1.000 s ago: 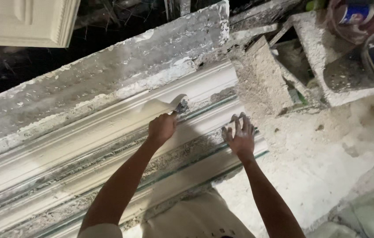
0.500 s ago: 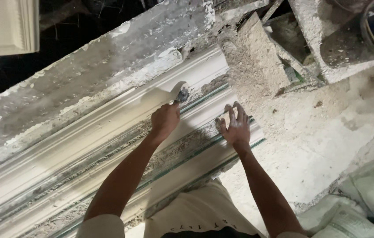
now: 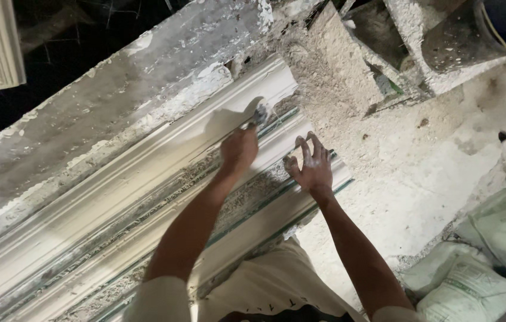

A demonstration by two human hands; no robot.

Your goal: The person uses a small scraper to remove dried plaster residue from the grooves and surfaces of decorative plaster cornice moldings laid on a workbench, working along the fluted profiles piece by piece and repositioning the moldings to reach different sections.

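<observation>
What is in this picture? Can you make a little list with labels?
place: dusty workbench crusted with dried plaster
main thing: long white plaster moulding lying slantwise on the bench
left hand: closed on a small tool, pressed to the moulding's curved top
right hand: fingers spread, resting flat on the moulding's lower edge
nearby: crumbly plaster lump, white sacks at lower right
light: dim, dark beyond the bench

Dusty plaster-strewn floor (image 3: 420, 179), white sacks (image 3: 474, 286) at right, darkness beyond the bench.
</observation>
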